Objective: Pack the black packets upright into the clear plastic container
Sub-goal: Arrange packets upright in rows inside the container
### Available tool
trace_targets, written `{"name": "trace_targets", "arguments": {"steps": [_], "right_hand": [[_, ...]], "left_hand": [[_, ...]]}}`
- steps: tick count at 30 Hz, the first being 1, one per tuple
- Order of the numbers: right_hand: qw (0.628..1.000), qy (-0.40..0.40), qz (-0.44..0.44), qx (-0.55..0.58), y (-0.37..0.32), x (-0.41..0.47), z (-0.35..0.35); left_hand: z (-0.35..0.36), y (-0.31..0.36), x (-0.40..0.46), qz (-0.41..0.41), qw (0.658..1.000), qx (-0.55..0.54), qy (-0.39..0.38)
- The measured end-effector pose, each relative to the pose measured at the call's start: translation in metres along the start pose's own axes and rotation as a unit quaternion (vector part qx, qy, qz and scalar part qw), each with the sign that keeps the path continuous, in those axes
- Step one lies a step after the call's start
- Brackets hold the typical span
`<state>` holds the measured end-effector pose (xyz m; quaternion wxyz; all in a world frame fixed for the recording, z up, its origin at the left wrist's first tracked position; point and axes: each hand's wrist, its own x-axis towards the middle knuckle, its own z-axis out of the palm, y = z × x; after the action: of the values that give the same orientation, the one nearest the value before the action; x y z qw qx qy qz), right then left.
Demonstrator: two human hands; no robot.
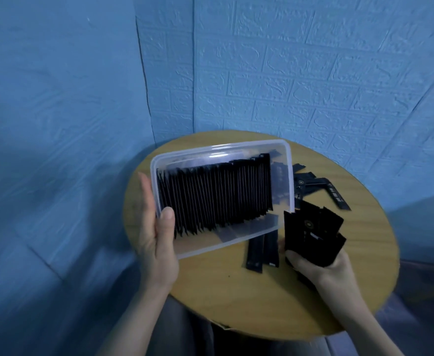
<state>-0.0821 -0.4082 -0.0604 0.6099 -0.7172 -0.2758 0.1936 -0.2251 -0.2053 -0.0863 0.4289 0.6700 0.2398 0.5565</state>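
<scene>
My left hand [156, 237] grips the left end of the clear plastic container [285, 160], thumb over its rim, and holds it tilted toward me above the table. A dense row of black packets [216, 196] stands on edge inside, filling most of its length. My right hand [318, 263] holds a small fanned bunch of black packets [311, 235] just right of the container's near right corner. Two packets [262, 250] lie flat on the table below the container. Several more loose packets [318, 186] lie behind my right hand.
A small round wooden table [236, 299] stands in a corner of blue brick-textured walls [313, 73]. The table's edge is close on all sides. Grey fabric [185, 330] shows below the table's near edge.
</scene>
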Motion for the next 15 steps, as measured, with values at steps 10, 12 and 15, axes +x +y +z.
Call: {"name": "trace_targets", "arguments": {"steps": [10, 12, 15], "right_hand": [[0.992, 0.054, -0.106, 0.047, -0.035, 0.007, 0.032], [0.995, 0.017, -0.095, 0.019, -0.042, 0.016, 0.046], [0.997, -0.023, -0.066, -0.022, -0.047, 0.027, 0.061]], "left_hand": [[0.007, 0.016, -0.010, -0.036, 0.996, -0.078, -0.040], [0.010, 0.020, -0.011, -0.068, 0.992, -0.094, -0.040], [0.011, 0.018, -0.012, -0.081, 0.990, -0.116, -0.025]]}}
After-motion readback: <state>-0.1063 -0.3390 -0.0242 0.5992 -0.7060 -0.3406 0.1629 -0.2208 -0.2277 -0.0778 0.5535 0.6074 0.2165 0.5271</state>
